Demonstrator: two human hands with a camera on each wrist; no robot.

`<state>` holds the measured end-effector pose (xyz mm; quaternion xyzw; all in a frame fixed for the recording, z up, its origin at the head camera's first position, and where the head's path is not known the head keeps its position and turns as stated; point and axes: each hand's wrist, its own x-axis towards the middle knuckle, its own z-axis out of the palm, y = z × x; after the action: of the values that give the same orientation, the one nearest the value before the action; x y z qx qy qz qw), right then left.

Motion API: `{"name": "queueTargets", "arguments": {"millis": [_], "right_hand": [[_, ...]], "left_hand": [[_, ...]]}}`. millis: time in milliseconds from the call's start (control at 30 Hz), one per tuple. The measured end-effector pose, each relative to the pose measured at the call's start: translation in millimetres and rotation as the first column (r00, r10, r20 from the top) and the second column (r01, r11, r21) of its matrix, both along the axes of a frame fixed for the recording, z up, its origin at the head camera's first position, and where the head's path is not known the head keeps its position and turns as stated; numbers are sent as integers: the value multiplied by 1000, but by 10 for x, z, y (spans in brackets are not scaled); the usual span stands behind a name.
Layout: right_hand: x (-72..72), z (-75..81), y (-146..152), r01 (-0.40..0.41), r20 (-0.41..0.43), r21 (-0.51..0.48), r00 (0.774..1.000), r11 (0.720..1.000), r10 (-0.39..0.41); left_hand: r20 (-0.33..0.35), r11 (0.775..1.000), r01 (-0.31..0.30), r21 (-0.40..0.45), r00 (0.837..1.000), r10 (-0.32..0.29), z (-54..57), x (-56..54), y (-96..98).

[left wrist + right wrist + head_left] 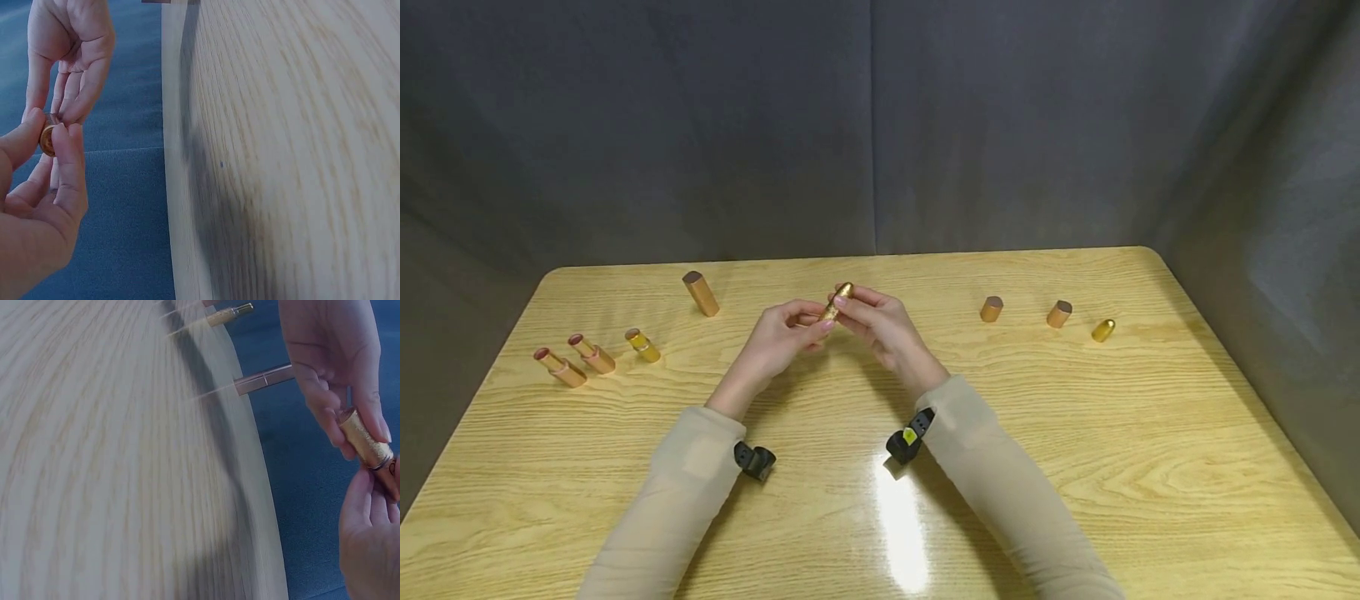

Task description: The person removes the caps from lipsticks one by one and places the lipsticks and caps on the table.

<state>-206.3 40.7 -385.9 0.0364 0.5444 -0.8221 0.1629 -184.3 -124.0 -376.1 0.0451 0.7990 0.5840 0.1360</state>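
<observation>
Both hands hold one gold lipstick in the air over the far middle of the table. My left hand pinches its lower end, the patterned gold tube seen in the right wrist view. My right hand grips the upper, rounded end between thumb and fingers. A ring-like seam shows between the two parts in the right wrist view, and they appear joined. In the left wrist view only the round bottom of the lipstick shows, the rest being hidden by fingers.
On the left stand two uncapped copper lipsticks and an uncapped gold one. Behind them is a capped copper lipstick. To the right are two copper caps and a rounded gold cap. A dark curtain hangs behind the table.
</observation>
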Motion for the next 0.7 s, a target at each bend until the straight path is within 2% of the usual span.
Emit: {"name": "queueTargets", "arguments": {"millis": [267, 700], "right_hand": [[-12, -3, 20, -32, -15, 44, 999, 999, 33], [-17, 53, 103, -73, -49, 55, 996, 996, 76]], "left_hand": [[-8, 998, 52, -37, 999, -52, 5, 11, -30], [-3, 990, 140, 22, 990, -140, -31, 18, -75]]}}
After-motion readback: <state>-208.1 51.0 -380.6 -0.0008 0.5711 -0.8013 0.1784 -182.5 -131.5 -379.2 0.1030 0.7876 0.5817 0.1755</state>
